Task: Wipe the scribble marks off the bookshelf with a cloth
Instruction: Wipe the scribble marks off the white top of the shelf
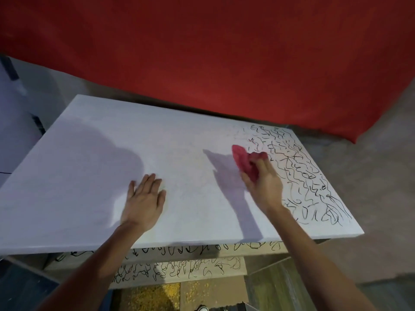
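Note:
The bookshelf's white top (94, 158) fills the middle of the view. Black scribble marks (298, 171) cover its right strip, from the far edge to the near right corner. My right hand (262, 185) grips a bunched pink cloth (243, 161) and holds it on the top at the left edge of the scribbled strip. My left hand (143, 200) rests flat on the top, fingers straight and spread, near the front edge. More scribbles (175, 265) run across the lower shelves below the front edge.
A red fabric backdrop (213, 52) hangs just behind the bookshelf. A pale cabinet (13, 122) stands at the left. Grey floor (370, 187) lies to the right. Patterned floor tiles (157, 297) and a shoe tip (203, 308) show below.

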